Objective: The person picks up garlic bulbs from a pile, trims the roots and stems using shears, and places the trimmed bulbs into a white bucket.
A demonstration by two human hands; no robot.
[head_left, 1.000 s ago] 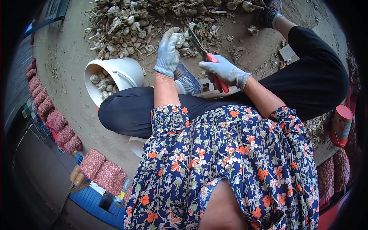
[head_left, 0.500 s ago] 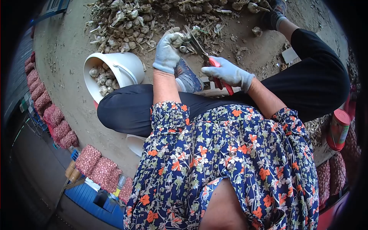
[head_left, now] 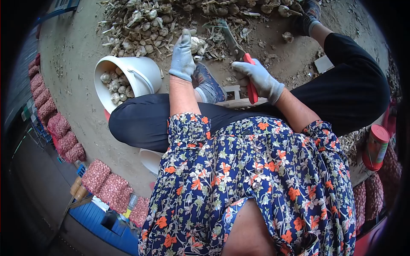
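Where the person sits, the ground (head_left: 72,64) is bare brown dirt, outdoors. The left hand (head_left: 183,57) curls its gloved fingers around a garlic bulb (head_left: 195,44), just beside the big garlic pile (head_left: 141,25). The right hand (head_left: 258,79) grips the red shears (head_left: 251,87) tight, their blades near the bulb but apart from it. A white bucket (head_left: 143,74) of garlic stands by the left knee.

Soft daylight, fisheye-warped dark edges
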